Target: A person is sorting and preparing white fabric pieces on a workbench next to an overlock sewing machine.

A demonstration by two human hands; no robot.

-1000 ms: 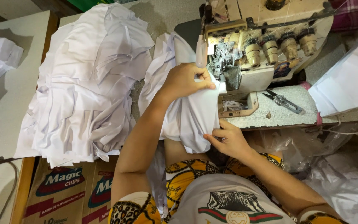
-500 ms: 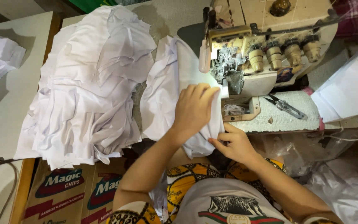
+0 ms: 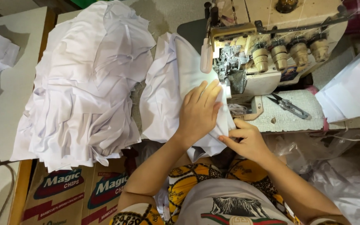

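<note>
A piece of white fabric (image 3: 167, 87) lies on the sewing table in front of a worn cream overlock sewing machine (image 3: 271, 54). My left hand (image 3: 198, 110) rests flat on the fabric, fingers together, pressing it down just left of the machine's needle area. My right hand (image 3: 246, 139) pinches the fabric's near edge at the table's front, below the needle area. The fabric's lower end hangs down over my lap.
A big stack of white fabric pieces (image 3: 84, 83) fills the table to the left. Small thread snips (image 3: 288, 106) lie on a padded surface right of the machine. A printed cardboard box (image 3: 80, 191) sits below the stack. Clear plastic bags (image 3: 346, 175) lie at the right.
My left hand has come down from the fabric's top near the machine and now lies flat lower on it. My right hand stays at the fabric's near edge.
</note>
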